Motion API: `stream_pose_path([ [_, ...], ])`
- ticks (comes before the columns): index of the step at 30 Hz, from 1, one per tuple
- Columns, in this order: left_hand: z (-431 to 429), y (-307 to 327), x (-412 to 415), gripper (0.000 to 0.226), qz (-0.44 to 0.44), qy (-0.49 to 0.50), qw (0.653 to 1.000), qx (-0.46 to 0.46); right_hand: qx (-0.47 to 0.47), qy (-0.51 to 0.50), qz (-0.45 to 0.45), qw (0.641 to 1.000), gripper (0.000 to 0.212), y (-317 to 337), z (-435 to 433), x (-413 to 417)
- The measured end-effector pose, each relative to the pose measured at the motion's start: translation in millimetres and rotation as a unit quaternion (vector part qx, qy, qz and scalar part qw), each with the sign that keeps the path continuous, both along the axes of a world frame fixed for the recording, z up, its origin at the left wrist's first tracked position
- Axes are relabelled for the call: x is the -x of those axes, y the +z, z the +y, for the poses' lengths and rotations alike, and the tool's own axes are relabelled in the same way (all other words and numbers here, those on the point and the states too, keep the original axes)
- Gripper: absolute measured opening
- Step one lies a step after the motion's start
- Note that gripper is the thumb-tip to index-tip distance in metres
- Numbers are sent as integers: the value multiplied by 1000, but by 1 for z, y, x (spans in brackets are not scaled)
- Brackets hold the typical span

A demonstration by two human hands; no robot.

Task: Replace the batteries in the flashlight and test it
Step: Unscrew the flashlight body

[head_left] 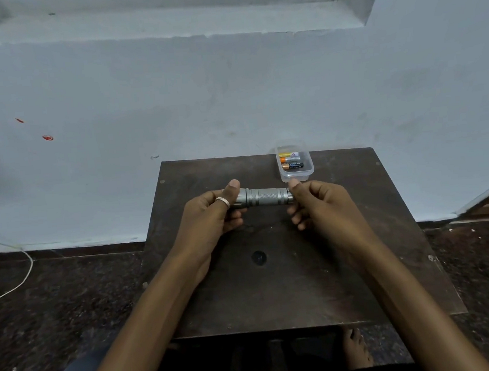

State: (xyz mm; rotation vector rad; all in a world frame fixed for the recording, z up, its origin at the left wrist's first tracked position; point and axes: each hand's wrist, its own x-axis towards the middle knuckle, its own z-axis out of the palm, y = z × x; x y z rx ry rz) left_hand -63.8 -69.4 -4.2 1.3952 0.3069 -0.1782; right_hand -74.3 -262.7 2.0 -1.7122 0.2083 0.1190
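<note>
Trailing across the floor at far left is a white cable (23,275). Next comes the left hand (213,214), a ring (222,200) on its thumb, fingers closed around the head end of the torch (263,197). This silver torch lies level above the dark table (276,295). At its tail, the right hand (319,205) pinches the cap. Just behind sits a clear tub (297,176) holding 3 batteries (291,160).
</note>
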Motion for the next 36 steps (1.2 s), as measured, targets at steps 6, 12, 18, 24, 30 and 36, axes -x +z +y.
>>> stream_pose_path([
  [6, 3, 0, -1, 33, 2, 7, 1000, -2, -65, 19, -19, 998, 16, -2, -3, -2],
  [12, 4, 1, -1, 33, 3, 6, 1000, 4, -89, 12, -38, 995, 25, 3, -3, 0],
  [18, 0, 2, -1, 35, 3, 1, 1000, -2, -9, 5, -24, 1000, 39, 0, 2, 0],
  [24, 2, 2, -2, 33, 3, 9, 1000, -2, -62, 10, -31, 998, 15, 0, 0, 0],
  [30, 3, 3, -1, 33, 7, 12, 1000, 4, -82, 19, -52, 995, 27, 3, -3, -1],
  [36, 0, 2, -1, 34, 5, 5, 1000, -2, -64, -17, 4, 998, 30, -2, 2, -2],
])
